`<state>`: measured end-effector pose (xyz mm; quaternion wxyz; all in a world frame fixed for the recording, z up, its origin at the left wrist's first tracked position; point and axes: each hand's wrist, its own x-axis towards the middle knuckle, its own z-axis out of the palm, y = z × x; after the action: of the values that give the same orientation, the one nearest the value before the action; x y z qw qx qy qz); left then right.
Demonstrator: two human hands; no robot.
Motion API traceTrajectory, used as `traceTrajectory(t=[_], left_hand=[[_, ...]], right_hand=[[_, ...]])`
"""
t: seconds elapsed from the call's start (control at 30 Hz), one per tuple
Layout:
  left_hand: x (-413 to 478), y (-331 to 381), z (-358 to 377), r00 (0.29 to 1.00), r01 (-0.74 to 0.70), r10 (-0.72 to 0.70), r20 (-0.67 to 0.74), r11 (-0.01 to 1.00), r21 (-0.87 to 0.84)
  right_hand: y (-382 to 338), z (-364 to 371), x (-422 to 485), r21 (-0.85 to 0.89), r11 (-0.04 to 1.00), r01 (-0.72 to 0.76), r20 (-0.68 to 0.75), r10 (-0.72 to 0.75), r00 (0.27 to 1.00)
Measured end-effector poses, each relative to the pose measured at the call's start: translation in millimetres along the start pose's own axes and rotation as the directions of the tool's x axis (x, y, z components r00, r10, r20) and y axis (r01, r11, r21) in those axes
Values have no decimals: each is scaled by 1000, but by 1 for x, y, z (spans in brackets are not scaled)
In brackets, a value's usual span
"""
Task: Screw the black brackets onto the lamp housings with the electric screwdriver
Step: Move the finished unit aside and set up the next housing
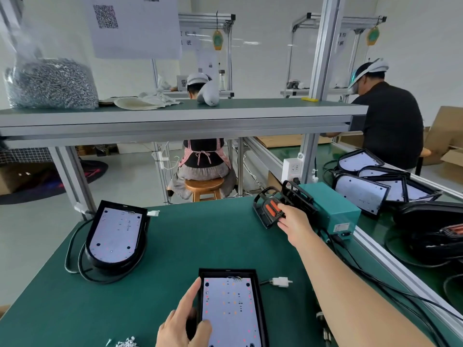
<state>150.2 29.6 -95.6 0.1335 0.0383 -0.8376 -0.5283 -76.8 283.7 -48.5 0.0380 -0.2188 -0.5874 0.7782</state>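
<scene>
Straddling the left wall of the near lamp housing (259, 309) at the bottom centre of the frame, the left hand (183, 324) grips it. Its thumb lies inside on the white LED board and its index finger runs straight along the outside of the rim. The right hand (293, 222) reaches up and right across the green table (200, 241). Its fingertips are on the black bracket (263, 209), touching the orange parts set in it. Whether the fingers have closed round the bracket I cannot tell. The bracket lies at the table's far right edge, leaning against a teal box (330, 211).

A white connector (283, 281) on a short lead lies just beside the near housing's upper right corner. A second lamp housing (115, 236), with a rounded lower end, sits at the left of the table, board facing up, with a black cable (75, 261) looped around it. A few loose screws (125, 343) show at the bottom edge, left of the left hand.

Further right, beyond an aluminium rail, more housings (363, 189) lie overlapped. On the shelf (225, 113) at upper left stands a clear bag of screws (50, 83). Behind the bench, one person sits on a wooden stool (204, 187) with their back turned, and another person stands at the right.
</scene>
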Motion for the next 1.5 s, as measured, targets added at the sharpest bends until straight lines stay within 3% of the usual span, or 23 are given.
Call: traceTrajectory(t=[0.3,0.43,0.6,0.97,1.5], left_hand=[[-7,12,2,991,114,-121,-62,989,-97],[-7,12,0,987,156,-160,-31,982,-102],[-4,9,1,987,149,-151,-51,988,-40],[-4,9,0,992,114,-115,-57,993,-18],[-3,4,3,989,137,-138,-61,990,-27]], right_hand=[[4,-15,-30,-158,981,109,76,-97,992],[-15,-14,-60,-173,953,248,271,-196,943],[-21,-4,-104,-228,896,382,614,-172,770],[21,15,-128,-426,811,401,722,38,691],[42,32,-134,-504,665,552,691,-73,719]])
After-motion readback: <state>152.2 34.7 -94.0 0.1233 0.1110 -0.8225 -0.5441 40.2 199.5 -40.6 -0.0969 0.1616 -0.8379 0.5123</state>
